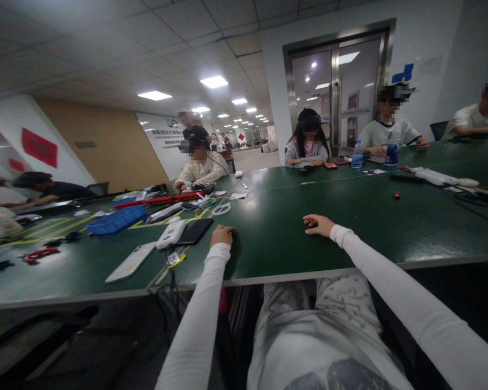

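At far left the table (pixel 268 254) runs out of view, and the small dark items there are blurred. A blue tray (pixel 116 221) sits back from the near edge, its contents hard to make out. In front of it a pale phone (pixel 130 262) lies near that edge, with a white case (pixel 171 234) just beside it and a black slab (pixel 196 232) next along, leaving little room on that side of the left hand (pixel 222 236). This hand rests at the table, just right of the slab; its fingers are mostly turned away, a dark speck shows at the tips, and I cannot tell whether its grip is closed or holds anything. Between the hands, bare green surface stretches back toward a seated person (pixel 308 143). The right hand (pixel 322 225) is over bare table, its grip apart, a gap between thumb and bent fingers; its shadowed underside is hard to read. Further right there is open room up to a small red item (pixel 397 195) and a long white device (pixel 436 176); the table's right end is cut off.
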A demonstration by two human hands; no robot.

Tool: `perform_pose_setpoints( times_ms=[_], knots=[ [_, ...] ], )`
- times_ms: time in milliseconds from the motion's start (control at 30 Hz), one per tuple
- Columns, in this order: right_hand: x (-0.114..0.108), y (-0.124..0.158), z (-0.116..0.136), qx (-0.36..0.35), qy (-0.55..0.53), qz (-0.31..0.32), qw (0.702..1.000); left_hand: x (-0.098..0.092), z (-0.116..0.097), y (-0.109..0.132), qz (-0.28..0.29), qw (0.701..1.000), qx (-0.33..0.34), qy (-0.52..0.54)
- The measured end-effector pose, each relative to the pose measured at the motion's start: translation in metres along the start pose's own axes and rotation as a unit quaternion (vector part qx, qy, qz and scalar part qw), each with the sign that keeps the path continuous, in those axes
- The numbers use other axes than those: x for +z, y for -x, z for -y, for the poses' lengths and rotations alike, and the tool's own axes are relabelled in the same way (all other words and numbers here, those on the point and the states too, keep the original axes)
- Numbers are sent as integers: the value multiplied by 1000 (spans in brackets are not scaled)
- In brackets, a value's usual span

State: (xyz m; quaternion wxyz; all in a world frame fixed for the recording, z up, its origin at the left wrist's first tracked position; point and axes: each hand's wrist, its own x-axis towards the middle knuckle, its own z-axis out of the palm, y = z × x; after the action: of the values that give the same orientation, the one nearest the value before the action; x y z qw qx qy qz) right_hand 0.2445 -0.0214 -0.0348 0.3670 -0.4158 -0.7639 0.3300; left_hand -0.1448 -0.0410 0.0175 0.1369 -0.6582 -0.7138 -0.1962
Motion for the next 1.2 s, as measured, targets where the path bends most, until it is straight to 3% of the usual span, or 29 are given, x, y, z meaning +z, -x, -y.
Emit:
perform_pose_setpoints(
  times_ms=[233,367,533,667,1000,1100,1200],
  knots=[
    [-2,3,5,2,21,2,1000,21,-109,11,36,984,56,164],
    [-1,3,7,-1,26,-2,1000,36,-171,18,74,950,101,287],
    [-3,0,8,-12,54,-10,998,48,-218,22,81,925,120,352],
    [-5,-3,6,-11,60,-19,998,53,-230,19,91,922,101,364],
    [-7,-4,5,-21,37,-13,999,56,-229,17,97,895,106,423],
    [-7,-4,5,-13,43,-12,999,55,-227,13,85,855,72,506],
    [-7,-4,5,-4,39,-7,999,53,-219,4,84,788,-25,610]
  ],
)
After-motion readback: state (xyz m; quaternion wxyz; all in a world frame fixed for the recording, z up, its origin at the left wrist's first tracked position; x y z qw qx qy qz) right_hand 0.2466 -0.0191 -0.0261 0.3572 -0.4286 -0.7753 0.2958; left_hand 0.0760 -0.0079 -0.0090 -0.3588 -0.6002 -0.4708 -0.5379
